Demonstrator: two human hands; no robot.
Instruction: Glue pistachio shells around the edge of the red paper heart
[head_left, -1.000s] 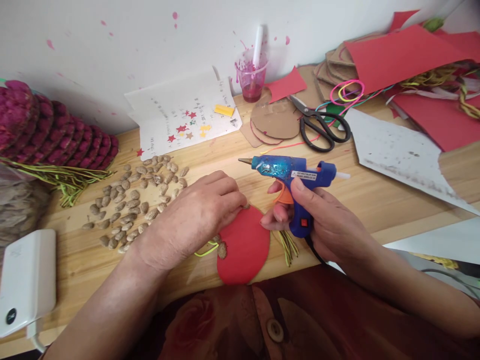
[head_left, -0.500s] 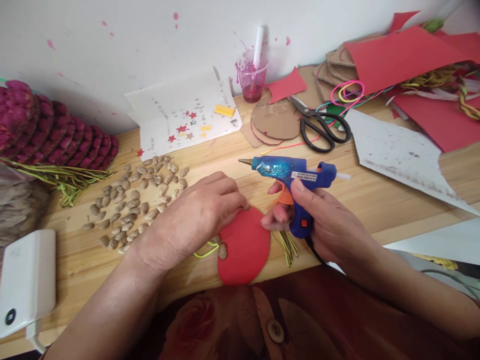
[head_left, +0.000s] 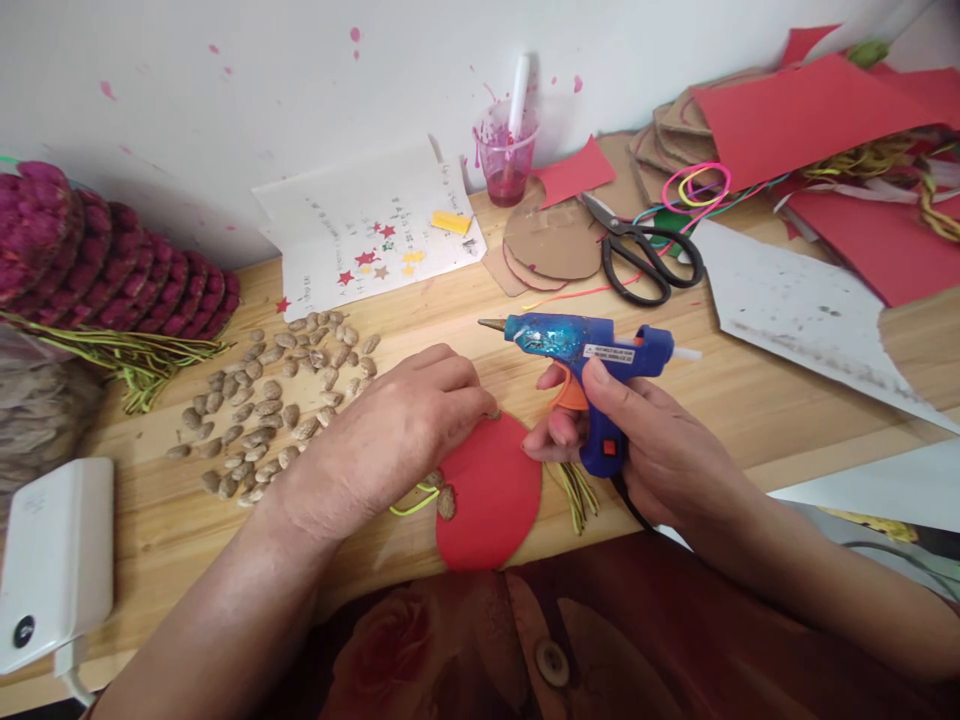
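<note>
My left hand (head_left: 409, 420) is closed at the upper left edge of a red round disc (head_left: 491, 500). A small brown nut shell (head_left: 493, 413) peeks out under its fingertips, pressed to the rim. Another nut shell (head_left: 445, 502) sits on the disc's left edge, beside a yellow-green cord loop (head_left: 412, 507). My right hand (head_left: 637, 440) grips a blue hot glue gun (head_left: 577, 340) by the handle, fingers at the orange trigger (head_left: 568, 388). Its nozzle points left, above the table. Green strands (head_left: 576, 495) stick out right of the disc.
Loose nut shells (head_left: 268, 407) lie left of my hands. Behind are a sheet with star stickers (head_left: 352, 230), a pink-stained cup (head_left: 506, 165), cardboard discs (head_left: 551, 245) and black-handled scissors (head_left: 652, 255). A white power bank (head_left: 60, 560) and a magenta layered craft piece (head_left: 112, 260) stand left.
Both hands, the glue gun and the red disc keep practically the same places. The whole view has shifted only very slightly.
</note>
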